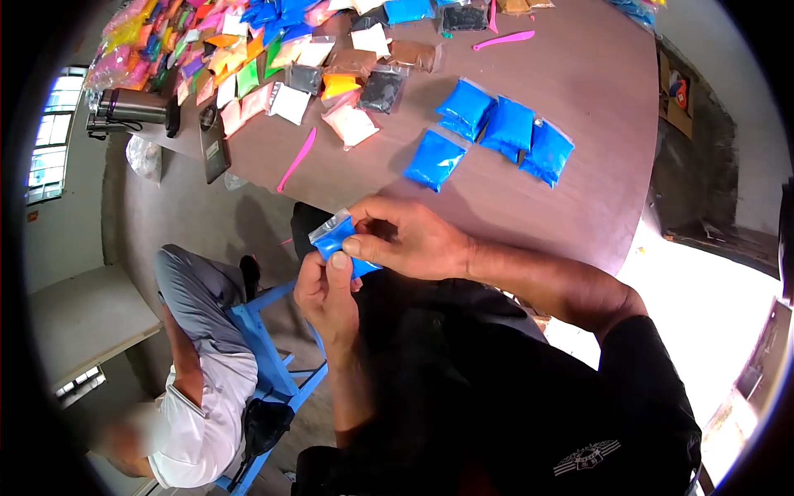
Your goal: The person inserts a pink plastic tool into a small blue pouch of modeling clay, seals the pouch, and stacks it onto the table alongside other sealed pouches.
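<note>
Between my two hands, just off the table's near edge, is a small clear bag of blue clay-like material (332, 237). My left hand (328, 289) pinches it from below, thumb on its face. From the right, my right hand (405, 240) grips the bag near its clear top strip, thumb and fingers pressed together. Part of the bag is hidden behind my fingers. On the table ahead lie several more blue bags, among them a single blue bag (435, 160) and a cluster of blue bags (508, 124) to its right.
A heap of colourful bags (240, 62) covers the table's (372, 178) far left. Pink plastic knives (298, 159) lie on it. A phone (213, 149) and a steel flask (136, 109) are at the left edge. Another person (215, 372) sits at lower left on a blue chair (269, 351).
</note>
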`<move>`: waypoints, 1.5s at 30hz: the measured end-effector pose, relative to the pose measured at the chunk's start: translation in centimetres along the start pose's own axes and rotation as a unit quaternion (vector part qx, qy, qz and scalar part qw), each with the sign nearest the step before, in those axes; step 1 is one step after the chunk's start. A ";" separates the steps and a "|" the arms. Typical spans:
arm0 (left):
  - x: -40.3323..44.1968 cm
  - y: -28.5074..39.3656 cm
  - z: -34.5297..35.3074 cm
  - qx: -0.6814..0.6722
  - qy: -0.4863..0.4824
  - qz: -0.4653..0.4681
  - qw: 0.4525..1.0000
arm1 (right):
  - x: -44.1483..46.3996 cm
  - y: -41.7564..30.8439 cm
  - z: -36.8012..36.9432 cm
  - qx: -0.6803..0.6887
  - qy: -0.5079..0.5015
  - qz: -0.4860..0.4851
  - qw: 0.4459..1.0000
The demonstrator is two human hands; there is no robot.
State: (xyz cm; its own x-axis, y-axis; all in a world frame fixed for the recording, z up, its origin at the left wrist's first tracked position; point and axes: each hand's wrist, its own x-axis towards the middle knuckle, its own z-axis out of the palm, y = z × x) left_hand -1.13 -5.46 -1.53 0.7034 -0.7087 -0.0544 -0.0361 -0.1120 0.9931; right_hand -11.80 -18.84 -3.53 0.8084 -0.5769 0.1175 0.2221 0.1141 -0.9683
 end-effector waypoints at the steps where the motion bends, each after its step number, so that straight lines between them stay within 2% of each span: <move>1: 0.0 -0.1 -0.2 -0.006 -0.001 0.001 1.000 | 0.0 -0.2 -0.2 -0.019 -0.024 0.012 0.999; 2: 0.0 -0.2 -0.2 -0.013 -0.003 0.003 1.000 | 0.1 -0.5 -0.2 -0.020 -0.022 0.013 0.999; 4: 0.2 -0.5 0.0 -0.043 -0.015 -0.017 0.999 | 0.1 -0.8 -0.2 0.085 -0.021 0.043 0.995; 8: 0.3 -0.8 0.5 -0.136 -0.057 -0.021 0.989 | 0.0 -0.5 -0.2 0.127 -0.021 0.056 0.990; 11: 0.0 0.0 1.1 -0.124 -0.053 -0.058 0.989 | 0.1 -0.3 0.0 0.157 0.006 0.067 0.985; 13: 0.1 0.1 0.8 -0.106 -0.045 -0.053 0.992 | 0.1 -0.5 -0.3 0.039 -0.001 0.079 0.996; 18: 0.3 0.4 -0.3 -0.027 -0.039 -0.043 0.998 | -0.1 -0.6 -0.1 0.027 -0.012 0.033 0.999; 21: 0.3 -0.6 -1.1 -0.073 -0.066 -0.045 0.994 | -0.2 -1.6 0.0 0.113 -0.003 0.091 0.989; 24: 0.4 -0.5 -0.8 -0.116 -0.079 -0.027 0.990 | 0.0 -1.9 -0.2 0.114 -0.024 0.131 0.985; 26: 0.4 -0.3 -0.8 -0.063 -0.046 -0.063 0.995 | -0.2 -0.7 -0.2 0.086 -0.046 0.114 0.989; 29: 0.2 -0.6 -1.4 -0.085 -0.043 -0.034 0.995 | -0.4 0.3 0.2 0.061 -0.055 0.038 0.996; 32: -0.2 -0.1 -0.9 -0.094 -0.042 -0.023 0.994 | -0.6 -0.6 0.1 0.005 -0.019 0.103 0.994; 34: -0.2 -0.9 -1.6 -0.076 -0.081 -0.049 0.993 | -0.5 -0.2 0.0 -0.022 -0.008 0.059 0.998; 35: -0.2 -0.9 -1.3 -0.115 -0.081 -0.044 0.989 | -0.5 -0.3 0.0 -0.018 -0.020 0.052 0.998; 38: -0.1 -0.7 -0.9 -0.196 -0.096 -0.044 0.975 | -0.6 -0.4 0.1 0.011 -0.018 0.050 0.999; 40: 0.1 -0.6 -1.1 -0.191 -0.064 -0.045 0.978 | -0.8 -0.1 0.1 0.003 -0.011 0.068 0.998; 42: 0.3 -0.9 -1.0 -0.186 -0.055 -0.039 0.980 | -0.7 0.0 0.4 -0.003 -0.019 0.046 0.999; 45: 0.3 -1.0 -1.3 -0.186 -0.056 -0.029 0.981 | -0.8 -0.4 0.1 -0.068 -0.038 0.090 0.993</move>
State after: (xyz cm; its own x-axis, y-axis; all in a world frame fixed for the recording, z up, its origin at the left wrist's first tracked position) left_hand 0.08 -4.66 -2.37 0.6128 -0.7836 -0.1020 0.2776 0.0926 0.9562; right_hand -12.51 -18.34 -3.25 0.8678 -0.4946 -0.0482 -0.0007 0.0957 -0.9954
